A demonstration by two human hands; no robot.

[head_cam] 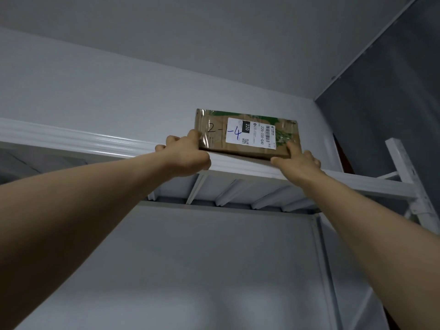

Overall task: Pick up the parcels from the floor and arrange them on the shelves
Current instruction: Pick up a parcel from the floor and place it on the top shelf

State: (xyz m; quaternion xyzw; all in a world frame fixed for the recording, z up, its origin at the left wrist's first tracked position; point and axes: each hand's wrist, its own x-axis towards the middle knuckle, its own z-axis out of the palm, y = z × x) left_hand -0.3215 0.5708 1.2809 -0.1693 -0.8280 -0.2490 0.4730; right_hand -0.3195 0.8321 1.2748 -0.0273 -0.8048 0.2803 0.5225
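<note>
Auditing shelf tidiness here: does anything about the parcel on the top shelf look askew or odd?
Only slightly. The cardboard parcel stands on edge right at the front lip of the top shelf, left hand gripping one lower corner, right hand touching the other. Its printed label lies sideways, though the handwritten number reads upright. No damage shows.

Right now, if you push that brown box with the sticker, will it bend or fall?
Probably stiff: the cardboard box has straight edges where the left hand grips it and the right hand presses it. Its shiny tape may be slippery. It looks thin, on edge at the shelf rim, so it might tip.
</note>
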